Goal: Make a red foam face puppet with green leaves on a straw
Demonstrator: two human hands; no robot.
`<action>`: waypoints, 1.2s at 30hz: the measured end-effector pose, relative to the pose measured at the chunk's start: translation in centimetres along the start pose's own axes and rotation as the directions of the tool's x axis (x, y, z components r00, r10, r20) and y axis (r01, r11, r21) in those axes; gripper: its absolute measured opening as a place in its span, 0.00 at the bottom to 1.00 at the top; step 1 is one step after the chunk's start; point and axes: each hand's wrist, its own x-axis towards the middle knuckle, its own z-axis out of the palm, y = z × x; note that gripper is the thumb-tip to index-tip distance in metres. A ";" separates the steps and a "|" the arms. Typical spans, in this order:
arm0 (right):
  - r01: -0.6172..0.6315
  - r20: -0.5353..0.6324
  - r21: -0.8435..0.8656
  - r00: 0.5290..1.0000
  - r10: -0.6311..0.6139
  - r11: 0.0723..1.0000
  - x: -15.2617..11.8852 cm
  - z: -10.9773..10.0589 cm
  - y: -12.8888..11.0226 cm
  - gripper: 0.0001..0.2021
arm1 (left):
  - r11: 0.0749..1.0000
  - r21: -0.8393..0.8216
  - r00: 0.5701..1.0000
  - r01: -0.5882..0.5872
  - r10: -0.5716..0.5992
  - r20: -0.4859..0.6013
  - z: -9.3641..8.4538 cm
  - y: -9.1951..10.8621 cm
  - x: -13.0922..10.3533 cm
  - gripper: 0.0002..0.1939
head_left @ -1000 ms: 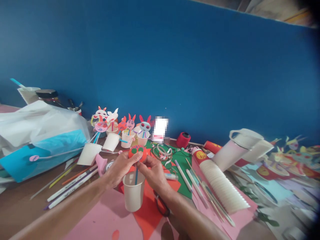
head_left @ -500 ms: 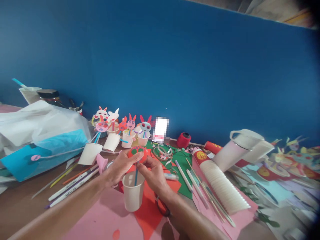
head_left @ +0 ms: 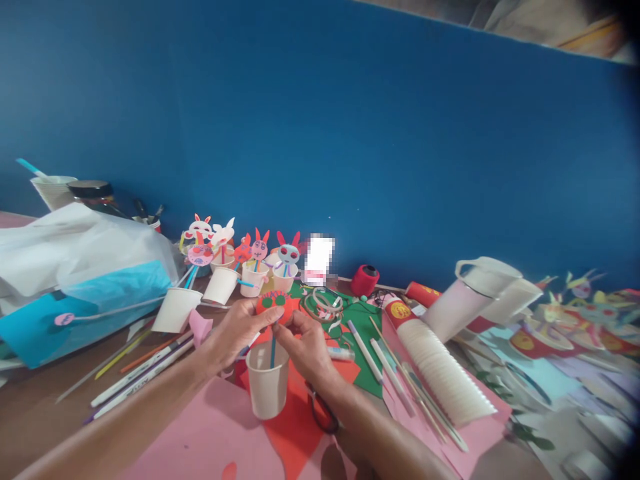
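A round red paper face [head_left: 269,305] with two green eyes and fringed hair is pinched in my left hand [head_left: 239,333], the thumb lying across its lower part. My right hand [head_left: 307,343] is closed at the face's lower right edge, fingertips on the top of a blue straw [head_left: 273,355]. Beneath the face, the straw reaches down into a white paper cup [head_left: 268,387], which stands upright on pink and red paper. The straw's lower end is hidden inside the cup.
Behind my hands stand several cups with paper animal faces [head_left: 259,247]. Scissors [head_left: 323,413] lie under my right forearm. Rightward are markers [head_left: 365,351], a long stack of paper cups [head_left: 445,367] and a white pitcher [head_left: 465,297]. Markers [head_left: 140,370] and a blue bag [head_left: 95,307] lie left.
The view has shifted slightly, so things appear a little further left. Both hands keep their grip; my left thumb covers less of the green eyes.
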 end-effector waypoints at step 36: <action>0.175 -0.060 -0.182 0.980 -0.188 0.968 -0.4 -0.2 -0.1 0.07 | 0.876 -0.387 0.955 0.288 -0.234 0.182 -0.4 1.4 -0.4 0.04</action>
